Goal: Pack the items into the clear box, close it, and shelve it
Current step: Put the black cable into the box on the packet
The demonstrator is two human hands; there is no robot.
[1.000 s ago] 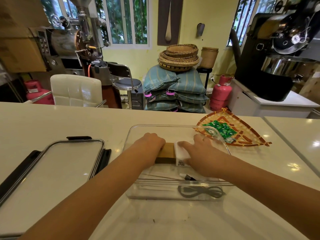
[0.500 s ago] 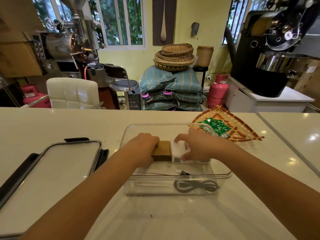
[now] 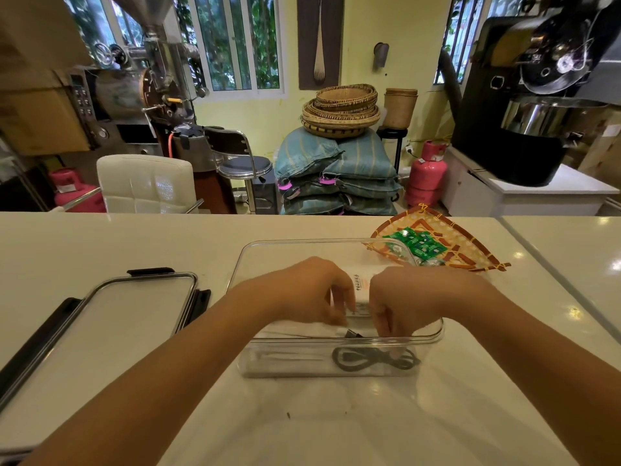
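Clear box (image 3: 275, 260): open, centre of white counter (image 3: 100, 243). Inside: black cable (image 3: 373, 359) at near wall; white packet (image 3: 361, 290) gripped between left hand (image 3: 312, 290) and right hand (image 3: 400, 297), fingers curled. Lid (image 3: 134, 307): flat, left. Woven tray (image 3: 470, 250) with green sachets (image 3: 420, 243): far right.

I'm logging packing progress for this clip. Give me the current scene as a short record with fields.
surface: white counter
clear box: open, centre of counter
in box: black cable coiled at the near wall; white packet between the hands
left hand: inside box, fingers on the packet
right hand: inside box, fingertips down beside the packet
lid: off, lying left of the box
woven tray: behind the box to the right, holds green packets
step: packing, lid not yet on
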